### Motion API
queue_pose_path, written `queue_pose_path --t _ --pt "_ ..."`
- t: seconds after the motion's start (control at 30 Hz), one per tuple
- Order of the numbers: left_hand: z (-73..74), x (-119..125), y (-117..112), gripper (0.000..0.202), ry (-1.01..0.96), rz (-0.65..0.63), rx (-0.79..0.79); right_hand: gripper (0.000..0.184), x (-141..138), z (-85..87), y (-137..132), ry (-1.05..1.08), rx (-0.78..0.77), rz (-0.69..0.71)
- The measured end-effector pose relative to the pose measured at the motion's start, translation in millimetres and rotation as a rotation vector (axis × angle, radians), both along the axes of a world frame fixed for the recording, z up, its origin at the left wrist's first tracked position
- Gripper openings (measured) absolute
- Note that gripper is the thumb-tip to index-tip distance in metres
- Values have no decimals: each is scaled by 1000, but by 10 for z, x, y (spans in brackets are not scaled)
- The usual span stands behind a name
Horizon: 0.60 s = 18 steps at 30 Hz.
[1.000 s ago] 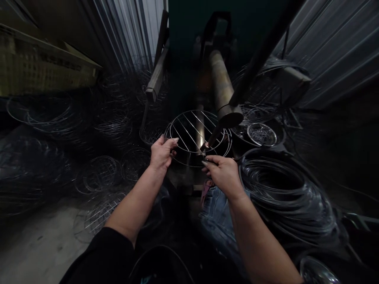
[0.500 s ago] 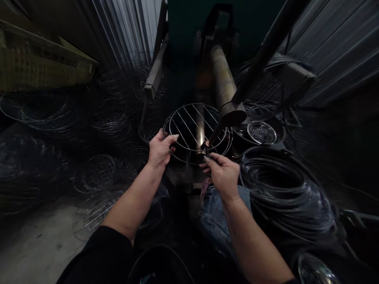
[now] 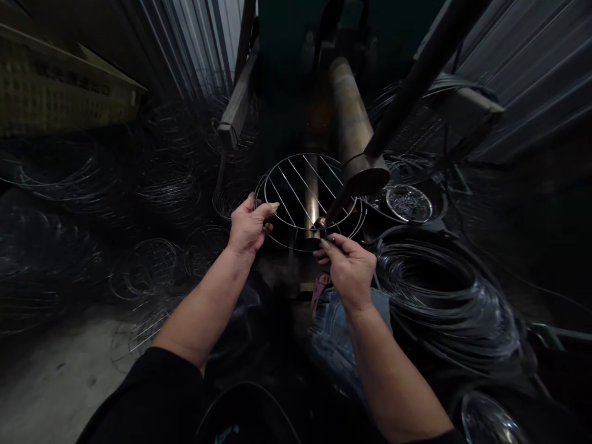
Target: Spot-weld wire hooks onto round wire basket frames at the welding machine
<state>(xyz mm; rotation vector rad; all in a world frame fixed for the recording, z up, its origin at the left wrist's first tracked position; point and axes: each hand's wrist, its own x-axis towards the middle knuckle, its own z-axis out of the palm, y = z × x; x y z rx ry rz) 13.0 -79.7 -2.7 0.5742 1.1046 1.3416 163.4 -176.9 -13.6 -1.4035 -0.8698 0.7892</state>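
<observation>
Floor (image 3: pixel 69 376): grey, showing at lower left.
Walls (image 3: pixel 522 105): corrugated, two sides; dim room.
Cylinders (image 3: pixel 354 117): two, one above the other.
Rack (image 3: pixel 300 185): one, round, over the lower cylinder's end.
Left hand (image 3: pixel 248 225): grasping the rack's left rim.
Right hand (image 3: pixel 349 265): pinching a small part (image 3: pixel 326 239), indistinct, by the near rim.
Coil (image 3: pixel 467 333): one, at right.
Wire rings (image 3: pixel 166 188): many at left, too dark to count.

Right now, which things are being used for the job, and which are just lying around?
In use, it seems:
round wire rack, gripped by the left hand
right hand, by the rack's near edge
copper tip at the rack
metal post beneath it

Probably just lying about, untouched:
wire coil, right
yellowish crate, upper left
loose wire racks, left
</observation>
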Motion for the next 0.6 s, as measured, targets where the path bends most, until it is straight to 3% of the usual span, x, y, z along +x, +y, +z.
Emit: queue_pose_path --t 0.33,0.6 --pt "14 12 51 43 33 -56 -40 23 27 55 81 8 -35 30" --pt "27 18 64 52 30 -23 -83 23 57 11 90 21 -45 37"
